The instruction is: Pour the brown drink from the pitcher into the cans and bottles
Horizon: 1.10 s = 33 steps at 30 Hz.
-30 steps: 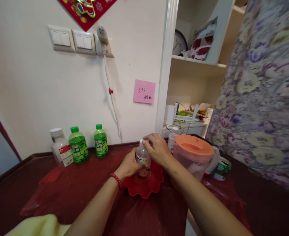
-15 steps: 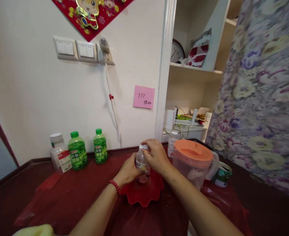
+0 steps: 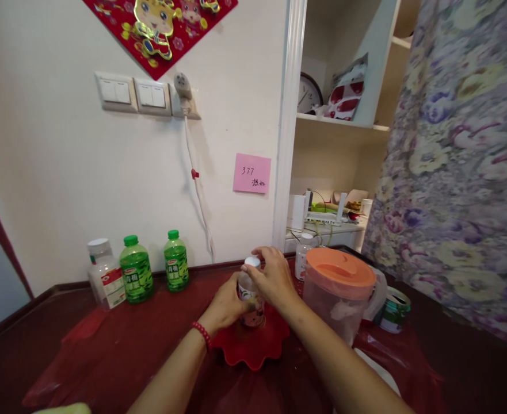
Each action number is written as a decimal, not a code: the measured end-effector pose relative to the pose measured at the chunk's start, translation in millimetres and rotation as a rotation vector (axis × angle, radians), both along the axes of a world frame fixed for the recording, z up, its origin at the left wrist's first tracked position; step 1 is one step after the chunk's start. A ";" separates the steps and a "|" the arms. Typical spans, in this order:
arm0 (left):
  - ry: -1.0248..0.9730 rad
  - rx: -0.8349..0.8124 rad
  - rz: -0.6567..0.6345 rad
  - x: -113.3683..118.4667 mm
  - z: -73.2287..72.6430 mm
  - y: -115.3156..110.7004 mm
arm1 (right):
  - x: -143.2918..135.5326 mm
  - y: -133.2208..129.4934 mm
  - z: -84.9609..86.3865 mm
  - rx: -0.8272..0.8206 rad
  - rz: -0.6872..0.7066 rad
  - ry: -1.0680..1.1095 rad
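Note:
A small clear bottle with a white cap and a printed label [image 3: 252,302] stands upright over a red scalloped plate [image 3: 253,351]. My left hand [image 3: 226,302] is wrapped round the bottle's body from the left, a red bead bracelet at its wrist. At the top right of the bottle is my right hand [image 3: 274,276], its fingers curled at the white cap [image 3: 252,263] with the thumb against the cap's front edge. The cap sits on the bottle's neck.
Two green bottles [image 3: 136,276] [image 3: 176,267] and a clear jar [image 3: 107,279] stand at the back left. On the right are an orange-lidded pitcher [image 3: 337,299], a green can [image 3: 395,310] and another clear bottle [image 3: 304,259]. Red plastic film lies over the table [image 3: 149,345].
My right fingers have shifted round the cap, leaving more of its top in view. The camera view has tilted slightly upward. My left hand keeps its hold.

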<state>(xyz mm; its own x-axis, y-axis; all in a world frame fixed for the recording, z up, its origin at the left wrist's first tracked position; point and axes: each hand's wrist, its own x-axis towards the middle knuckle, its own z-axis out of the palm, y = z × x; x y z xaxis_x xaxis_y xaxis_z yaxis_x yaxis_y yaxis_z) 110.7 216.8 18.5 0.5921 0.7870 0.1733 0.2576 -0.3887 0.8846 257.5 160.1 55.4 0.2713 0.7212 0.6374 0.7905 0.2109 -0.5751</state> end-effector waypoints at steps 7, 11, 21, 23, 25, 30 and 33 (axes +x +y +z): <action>0.002 -0.006 0.005 -0.7 0.5 -0.8 | 0.1 0.2 -2.1 0.036 0.058 0.053; 0.017 -0.006 0.027 -0.1 1.5 -2.4 | -2.2 3.5 -2.8 0.056 0.044 0.088; -0.051 -0.001 -0.022 0.0 -5.6 2.0 | -5.9 -28.6 10.0 0.147 0.072 0.098; -0.075 0.003 -0.027 0.6 -8.7 3.1 | -8.0 -57.3 12.9 0.176 0.151 0.053; -0.073 0.024 -0.010 0.9 -8.3 2.2 | -9.6 -86.4 3.2 0.184 0.280 -0.027; 0.024 0.104 0.092 -2.3 4.4 -1.8 | -15.6 -113.2 -90.0 0.258 0.437 -0.291; -0.045 0.020 0.116 -6.8 10.2 4.0 | -27.0 -101.1 -146.0 0.102 0.426 -0.319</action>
<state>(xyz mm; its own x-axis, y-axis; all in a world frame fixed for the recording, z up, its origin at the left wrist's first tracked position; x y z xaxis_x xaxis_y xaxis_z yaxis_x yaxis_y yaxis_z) 103.9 220.9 28.7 0.4884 0.8460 0.2138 0.2624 -0.3760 0.8887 230.6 59.0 -90.6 -0.2502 0.6550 0.7130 0.7545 0.5934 -0.2804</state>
